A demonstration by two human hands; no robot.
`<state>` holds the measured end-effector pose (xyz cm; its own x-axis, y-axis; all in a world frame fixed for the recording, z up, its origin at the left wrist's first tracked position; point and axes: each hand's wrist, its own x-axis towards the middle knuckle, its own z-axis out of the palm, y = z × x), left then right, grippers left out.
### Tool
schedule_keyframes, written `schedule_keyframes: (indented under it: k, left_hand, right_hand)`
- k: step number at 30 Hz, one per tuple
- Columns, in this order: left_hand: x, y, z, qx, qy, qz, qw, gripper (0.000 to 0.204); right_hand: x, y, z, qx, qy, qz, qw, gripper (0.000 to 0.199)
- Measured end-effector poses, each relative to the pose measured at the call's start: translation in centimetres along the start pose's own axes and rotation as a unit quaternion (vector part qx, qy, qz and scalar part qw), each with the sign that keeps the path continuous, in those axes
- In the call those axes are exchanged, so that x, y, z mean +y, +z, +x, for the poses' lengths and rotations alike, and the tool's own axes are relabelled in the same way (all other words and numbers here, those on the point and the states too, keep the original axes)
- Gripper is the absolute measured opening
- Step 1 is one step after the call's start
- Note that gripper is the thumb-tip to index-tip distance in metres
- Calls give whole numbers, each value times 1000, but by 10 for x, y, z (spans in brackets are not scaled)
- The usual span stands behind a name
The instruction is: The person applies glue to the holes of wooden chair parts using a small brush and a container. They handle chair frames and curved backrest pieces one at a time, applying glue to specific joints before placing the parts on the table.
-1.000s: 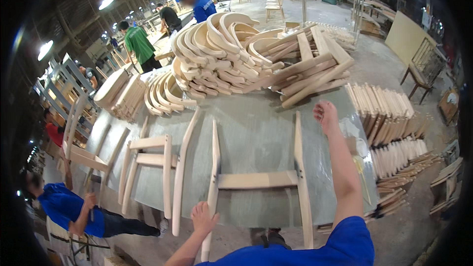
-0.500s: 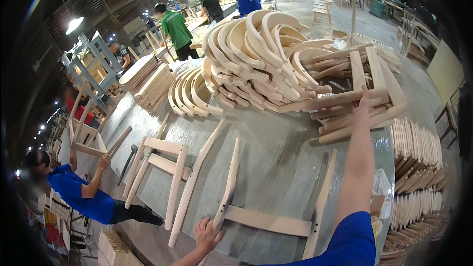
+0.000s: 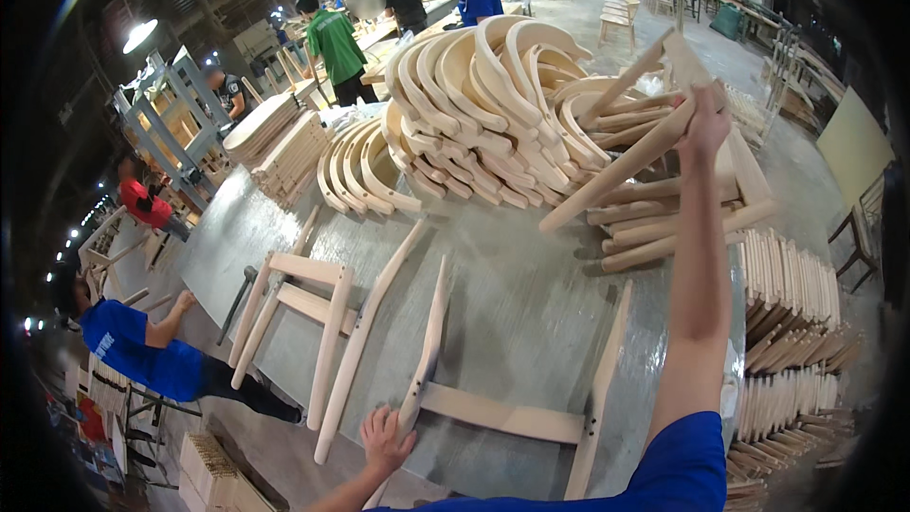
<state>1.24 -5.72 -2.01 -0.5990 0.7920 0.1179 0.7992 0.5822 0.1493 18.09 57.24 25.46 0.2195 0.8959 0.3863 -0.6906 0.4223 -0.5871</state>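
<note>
My right hand [image 3: 703, 123] is closed around a pale wooden leg frame [image 3: 621, 163], lifted and tilted over a stack of similar frames [image 3: 654, 218]. My left hand [image 3: 387, 438] rests at the near table edge, fingers apart, against the lower leg of a chair back frame [image 3: 502, 414]. That frame lies flat, two bent posts joined by a crossrail. To its left are a loose bent post [image 3: 370, 337] and an assembled leg frame [image 3: 308, 270]. Whether my left palm bears on the post is hidden.
Curved wooden rails [image 3: 483, 104] are piled high at the table's [image 3: 531, 322] far side. Flat panels [image 3: 275, 152] and a mallet [image 3: 237, 303] lie left. More parts [image 3: 791, 294] are stacked right. A co-worker in blue [image 3: 152, 351] stands left; others work beyond.
My right hand has raised the leg frame off the stack, tilting it up. My left hand stays by the post. The co-worker at left has shifted, and a chair frame there is lower.
</note>
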Motion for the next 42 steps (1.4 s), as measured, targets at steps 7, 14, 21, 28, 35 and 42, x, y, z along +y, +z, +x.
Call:
schedule_keyframes:
  k: [7,14,21,28,35,42]
  left_hand:
    - [60,-18,56,142,106,-176,968,66]
    - [189,-147,155,358,175,-442,804,70]
    - [55,-161,86,83,6,-752,654,31]
    - [-74,-120,-6,-178,-100,-796,570,18]
    - [-115,-47,-48,-169,-163,-583,778,15]
    - [-108,-31,-57,29,35,-140,989,52]
  right_hand:
    - [-184,86,-124,-154,-129,-37,979,50]
    - [-252,164,-271,-348,-141,-16,927,52]
    - [-273,80,-253,-245,-483,-556,631,61]
    - [-188,-137,-415,-161,398,-433,793,36]
    - [-203,-198,-561,-87,417,-493,759,28]
    - [-211,-228,-581,-190,7,-703,686,26]
